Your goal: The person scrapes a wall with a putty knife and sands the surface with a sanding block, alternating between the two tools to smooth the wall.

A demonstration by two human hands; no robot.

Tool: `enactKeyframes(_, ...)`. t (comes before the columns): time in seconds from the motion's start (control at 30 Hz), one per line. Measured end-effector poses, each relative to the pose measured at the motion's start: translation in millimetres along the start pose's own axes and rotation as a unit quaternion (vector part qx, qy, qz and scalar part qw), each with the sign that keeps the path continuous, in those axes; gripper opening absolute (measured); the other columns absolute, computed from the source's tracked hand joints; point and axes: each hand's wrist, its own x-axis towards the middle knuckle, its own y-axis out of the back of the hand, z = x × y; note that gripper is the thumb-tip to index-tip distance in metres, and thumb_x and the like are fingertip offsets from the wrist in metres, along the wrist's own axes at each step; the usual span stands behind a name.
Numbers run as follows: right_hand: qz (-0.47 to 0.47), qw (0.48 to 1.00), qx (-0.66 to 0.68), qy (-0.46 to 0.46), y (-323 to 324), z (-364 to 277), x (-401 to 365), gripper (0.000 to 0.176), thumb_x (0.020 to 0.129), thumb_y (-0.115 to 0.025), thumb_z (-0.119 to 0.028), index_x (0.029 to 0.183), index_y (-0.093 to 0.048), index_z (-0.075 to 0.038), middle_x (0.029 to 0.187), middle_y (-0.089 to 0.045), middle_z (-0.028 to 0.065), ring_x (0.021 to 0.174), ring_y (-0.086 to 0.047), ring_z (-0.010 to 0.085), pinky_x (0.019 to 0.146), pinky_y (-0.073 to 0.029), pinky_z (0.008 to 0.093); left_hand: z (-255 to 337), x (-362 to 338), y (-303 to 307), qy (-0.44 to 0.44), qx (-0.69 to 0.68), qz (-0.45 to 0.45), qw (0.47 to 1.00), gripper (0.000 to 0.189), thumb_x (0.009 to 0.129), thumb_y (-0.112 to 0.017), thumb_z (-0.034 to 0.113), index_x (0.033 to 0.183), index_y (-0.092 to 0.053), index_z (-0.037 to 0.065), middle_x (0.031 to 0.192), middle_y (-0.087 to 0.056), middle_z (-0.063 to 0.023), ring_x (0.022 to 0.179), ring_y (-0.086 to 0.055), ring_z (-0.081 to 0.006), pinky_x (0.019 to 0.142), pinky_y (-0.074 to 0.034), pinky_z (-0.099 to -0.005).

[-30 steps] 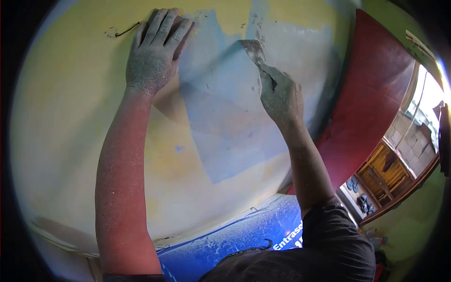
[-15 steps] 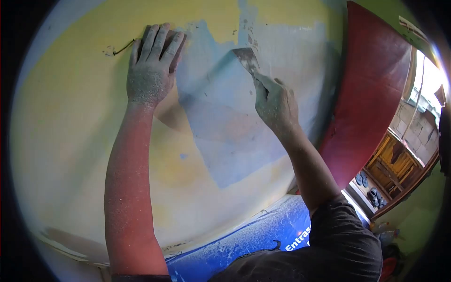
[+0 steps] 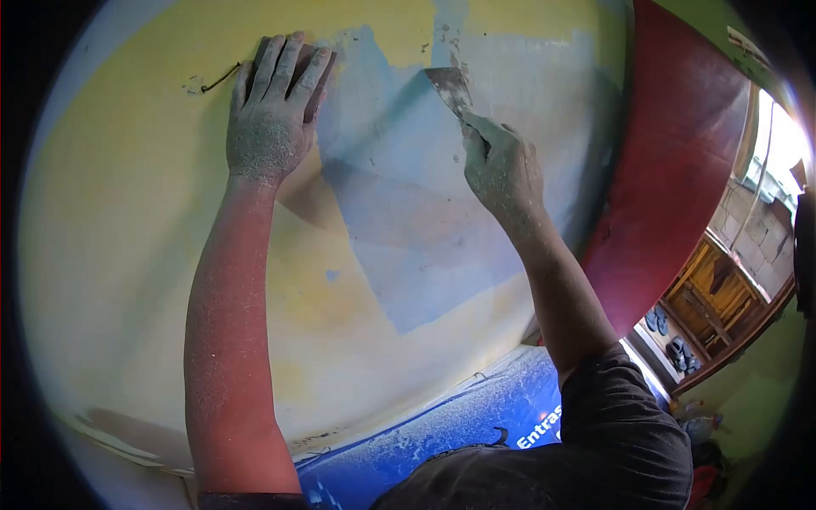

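Note:
My right hand (image 3: 503,166) grips a putty knife (image 3: 450,90) by its handle, and the wide metal blade meets the wall (image 3: 416,246). Pale dust coats both hands. On the yellow part of the wall, my left hand (image 3: 272,110) lies flat with its fingers spread and pointing up. Under and between those fingers shows a flat dark brown piece (image 3: 304,61); what it is I cannot make out. The blade is over a pale blue patch (image 3: 382,110) with small pitted spots above it. A bent hook (image 3: 221,78) sticks out left of my left hand.
A dark red panel (image 3: 680,127) stands to the right of the wall. Below lies a blue printed sheet (image 3: 425,425) dusted with white powder. Through a doorway at the right are wooden boards (image 3: 712,285) and some footwear (image 3: 680,353).
My right hand has slid the putty knife a short way up the wall. My left hand stays at nearly the same place, and the view has shifted slightly.

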Motion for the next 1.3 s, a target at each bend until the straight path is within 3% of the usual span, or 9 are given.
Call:
enactKeyframes(0.3,0.001,1.0,-0.009,0.003,5.5,-9.4,4.0,0.031,0.106,-0.065,-0.021,0.131,-0.083,-0.017,0.107,-0.078,0.0259,0.099,-0.076,0.0496,0.088,-0.061,0.0589,-0.4,0.4,1.8,0.002,-0.003,-0.009,1.0,0.062,0.108,-0.074,0.034,0.168,-0.056,0.036,0.178,-0.046,-0.0021,0.165,-0.041,-0.0272,0.132,-0.037,-0.0582)
enactKeyframes(0.4,0.004,1.0,-0.005,0.014,5.2,-11.3,3.8,0.031,0.106,-0.065,-0.02,0.131,-0.083,-0.016,0.106,-0.078,0.026,0.097,-0.076,0.0497,0.088,-0.061,0.0591,-0.4,1.5,4.3,0.0,0.004,-0.017,1.0,0.059,0.113,-0.067,0.039,0.17,-0.053,0.035,0.18,-0.045,-0.0034,0.166,-0.042,-0.0298,0.131,-0.039,-0.059)
enactKeyframes(1.3,0.013,1.0,0.01,0.013,-2.5,-7.5,4.3,0.03,0.108,-0.065,-0.019,0.133,-0.082,-0.014,0.103,-0.077,0.0249,0.093,-0.077,0.0484,0.083,-0.061,0.0579,0.5,5.9,6.5,0.004,-0.006,-0.02,1.0,0.062,0.109,-0.072,0.035,0.169,-0.054,0.035,0.179,-0.044,-0.0032,0.166,-0.039,-0.0281,0.132,-0.037,-0.0593)
